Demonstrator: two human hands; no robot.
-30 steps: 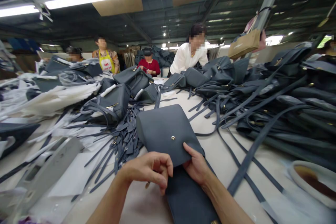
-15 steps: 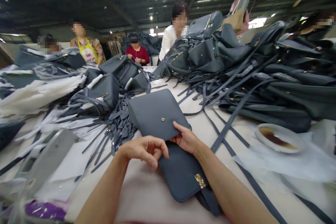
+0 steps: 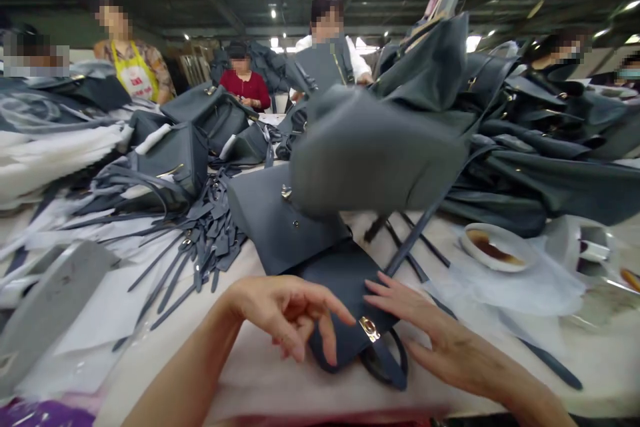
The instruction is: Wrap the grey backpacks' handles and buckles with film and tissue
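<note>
Pale covering on the worktable (image 3: 250, 387) runs beneath a dark navy bag (image 3: 265, 213), which lies in front of the person's hands with its long axis slanting from near right to far left. At its near end, the gold clasp (image 3: 370, 329) sits between the two hands, closest in the view to the left forefinger, beside a looped strap (image 3: 389, 365). The left hand (image 3: 295, 313) is empty, half open with fingers loosely bent over the near left side of the flap (image 3: 335, 280). The right hand (image 3: 430, 327) is spread wide, palm down, fingertips at the flap's right edge; whether they touch it cannot be told. Half a second earlier that hand pinched the bag near its middle, below the round snap; now it has let go and moved nearer and to the right. Beyond, a blurred dark bag (image 3: 375, 153), absent from that spot before, hangs over the far right part of the first. Loose straps (image 3: 215, 233) lie heaped to the left and a dish (image 3: 493, 266) with brown liquid stands to the right. Farther off, a co-worker in white (image 3: 357, 61) stands behind a raised dark bag, and another in red (image 3: 245, 88) is across the table.
</note>
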